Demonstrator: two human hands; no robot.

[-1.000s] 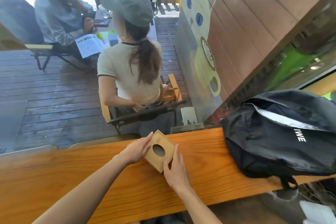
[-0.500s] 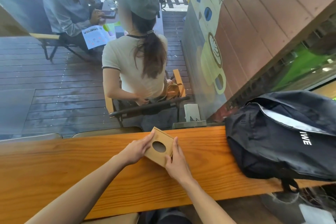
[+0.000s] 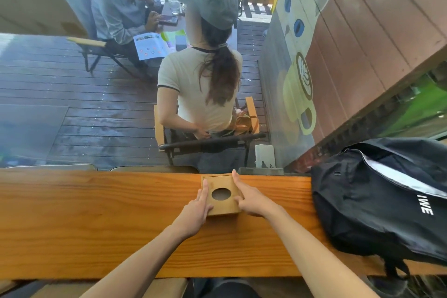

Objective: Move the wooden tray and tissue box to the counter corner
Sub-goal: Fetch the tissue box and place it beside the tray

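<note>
A square wooden tissue box (image 3: 221, 185) with a round hole in its lid sits on the long wooden counter (image 3: 96, 213), its far side at the counter's back edge by the window. My left hand (image 3: 194, 210) presses flat against the box's left side. My right hand (image 3: 251, 197) clasps its right side, fingers reaching along the top edge. Both hands hold the box between them. No wooden tray is in view.
A black backpack (image 3: 387, 201) lies on the counter just right of the box. Beyond the glass, two people sit on chairs on a dark deck. A painted wooden wall (image 3: 338, 43) rises at the right.
The box has turned from a diagonal angle to square with the counter and slid back against the far edge. Both hands stayed on its sides.
</note>
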